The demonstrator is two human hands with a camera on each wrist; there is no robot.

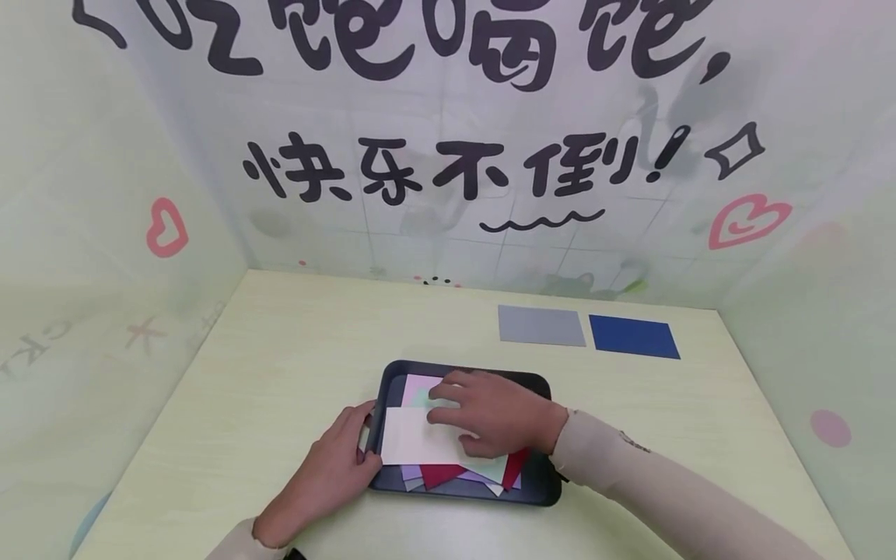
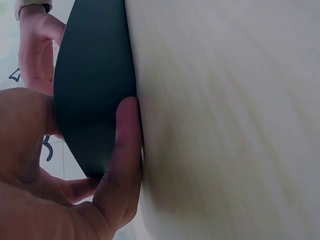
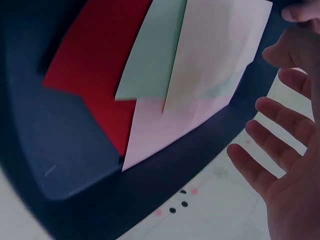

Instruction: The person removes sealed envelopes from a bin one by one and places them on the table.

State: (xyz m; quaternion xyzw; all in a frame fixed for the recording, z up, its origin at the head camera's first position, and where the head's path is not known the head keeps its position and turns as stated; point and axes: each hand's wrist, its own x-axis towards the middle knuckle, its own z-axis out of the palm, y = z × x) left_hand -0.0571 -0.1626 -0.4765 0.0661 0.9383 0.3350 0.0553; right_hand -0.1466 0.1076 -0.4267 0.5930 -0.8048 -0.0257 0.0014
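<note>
Pale, even light in the head view; dimmer wrist views.
The lettering (image 1: 470, 179) looks crisp, and the wide view flares the table (image 1: 266, 365) toward the bottom. In the left wrist view the left hand (image 2: 65, 215) lies in shade, a faint glint marks the tray (image 2: 95, 65), and the table's grain smears beside a soft shadow. The right wrist view is murky, with muted papers (image 3: 210, 55) and a blurred tray edge.

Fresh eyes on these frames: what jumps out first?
Probably the big black writing across the back wall. Next, the dark tray of paper sheets on the table, the left hand gripping its left edge and the right hand over the sheets. Then the grey card and blue card beyond it, to the right.
</note>
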